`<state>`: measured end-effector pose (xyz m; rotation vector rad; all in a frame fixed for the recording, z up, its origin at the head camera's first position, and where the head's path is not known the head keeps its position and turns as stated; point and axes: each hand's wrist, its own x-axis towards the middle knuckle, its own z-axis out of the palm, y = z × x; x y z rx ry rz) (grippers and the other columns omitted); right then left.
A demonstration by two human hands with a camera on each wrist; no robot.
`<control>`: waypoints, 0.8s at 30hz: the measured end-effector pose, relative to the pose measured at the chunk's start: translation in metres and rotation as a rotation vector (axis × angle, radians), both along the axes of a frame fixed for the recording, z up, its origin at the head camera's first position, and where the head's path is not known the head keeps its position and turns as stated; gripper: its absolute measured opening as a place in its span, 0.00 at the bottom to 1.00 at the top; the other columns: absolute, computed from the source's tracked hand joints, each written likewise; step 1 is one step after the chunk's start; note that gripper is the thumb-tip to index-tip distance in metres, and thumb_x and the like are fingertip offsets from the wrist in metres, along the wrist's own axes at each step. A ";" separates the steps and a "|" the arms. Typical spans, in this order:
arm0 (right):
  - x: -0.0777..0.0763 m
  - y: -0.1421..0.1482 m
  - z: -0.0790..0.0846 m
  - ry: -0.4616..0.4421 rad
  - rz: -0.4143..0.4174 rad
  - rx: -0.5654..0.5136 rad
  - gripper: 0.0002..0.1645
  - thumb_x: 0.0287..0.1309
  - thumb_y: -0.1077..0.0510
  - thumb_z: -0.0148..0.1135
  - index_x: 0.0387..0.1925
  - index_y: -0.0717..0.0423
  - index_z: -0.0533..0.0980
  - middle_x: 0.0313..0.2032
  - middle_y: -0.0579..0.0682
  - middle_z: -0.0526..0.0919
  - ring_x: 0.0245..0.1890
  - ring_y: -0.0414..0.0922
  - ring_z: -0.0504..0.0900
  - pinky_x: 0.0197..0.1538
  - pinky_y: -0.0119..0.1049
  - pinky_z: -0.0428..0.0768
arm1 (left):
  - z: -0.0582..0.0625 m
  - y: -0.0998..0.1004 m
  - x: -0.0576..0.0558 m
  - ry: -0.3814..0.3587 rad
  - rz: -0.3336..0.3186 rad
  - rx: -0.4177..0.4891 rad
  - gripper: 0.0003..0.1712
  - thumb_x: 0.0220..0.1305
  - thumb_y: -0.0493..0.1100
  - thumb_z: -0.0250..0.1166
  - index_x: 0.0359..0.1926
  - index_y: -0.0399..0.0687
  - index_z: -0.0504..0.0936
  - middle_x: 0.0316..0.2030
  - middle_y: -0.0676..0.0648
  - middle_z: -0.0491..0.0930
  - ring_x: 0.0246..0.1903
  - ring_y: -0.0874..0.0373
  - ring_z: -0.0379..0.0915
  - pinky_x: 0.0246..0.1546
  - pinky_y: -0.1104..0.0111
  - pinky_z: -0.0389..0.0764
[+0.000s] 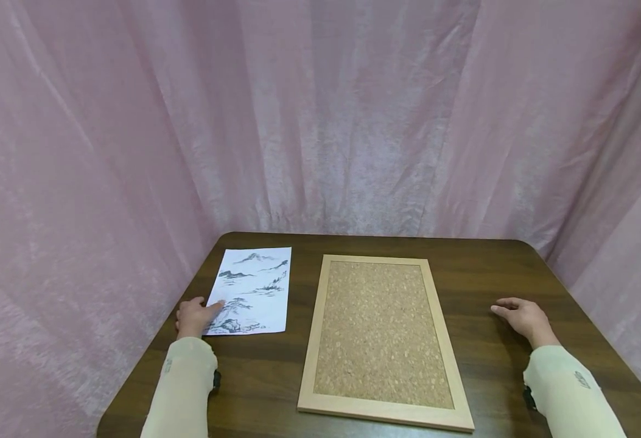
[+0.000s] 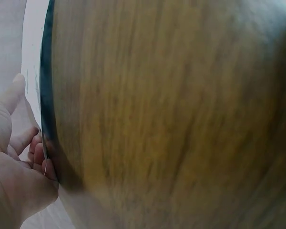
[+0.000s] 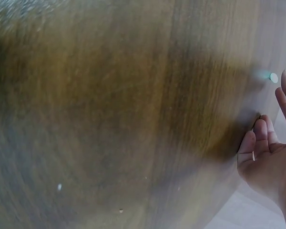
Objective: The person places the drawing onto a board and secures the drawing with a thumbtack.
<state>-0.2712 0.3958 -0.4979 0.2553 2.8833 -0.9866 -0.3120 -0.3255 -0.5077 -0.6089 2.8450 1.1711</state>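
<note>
A white sheet of paper [image 1: 268,304] printed with a grey mountain-and-tree landscape lies at the left side of the table. At its lower left margin is my left hand [image 1: 193,316]; the thumb [image 1: 217,306] lies over the sheet while the other fingers stay outside its left edge, thumb and forefinger apart. Over the right side of the table, my right hand [image 1: 524,317] has its fingers loosely bent and apart, with nothing visible in its grip. In the right wrist view, a small pale green object, perhaps a pushpin [image 3: 273,78], appears close to the thumb tip.
A cork board [image 1: 380,334] with a light wooden frame lies in the middle of the brown wooden table [image 1: 254,386], between both hands. Pink curtains [image 1: 342,121] hang behind the table and at both sides. The table's left edge runs close to my left hand.
</note>
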 end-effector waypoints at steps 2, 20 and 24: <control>0.000 -0.001 -0.001 0.008 -0.010 -0.003 0.37 0.72 0.40 0.52 0.62 0.71 0.70 0.64 0.79 0.61 0.61 0.77 0.59 0.59 0.70 0.59 | -0.001 -0.001 0.000 0.004 -0.003 -0.012 0.46 0.66 0.58 0.62 0.70 0.28 0.59 0.67 0.20 0.47 0.67 0.21 0.39 0.64 0.33 0.45; -0.004 -0.007 -0.005 0.043 -0.093 0.056 0.25 0.71 0.46 0.56 0.54 0.64 0.79 0.62 0.75 0.68 0.58 0.75 0.65 0.56 0.68 0.63 | -0.004 0.007 0.001 0.061 0.028 -0.090 0.37 0.64 0.49 0.65 0.65 0.28 0.67 0.61 0.20 0.56 0.62 0.24 0.48 0.61 0.34 0.50; -0.003 -0.006 -0.007 0.046 -0.120 0.059 0.24 0.71 0.47 0.56 0.52 0.62 0.81 0.61 0.74 0.69 0.57 0.74 0.67 0.54 0.67 0.66 | -0.004 0.009 -0.002 0.072 0.032 -0.105 0.34 0.64 0.48 0.66 0.63 0.28 0.70 0.60 0.20 0.58 0.61 0.24 0.50 0.60 0.35 0.51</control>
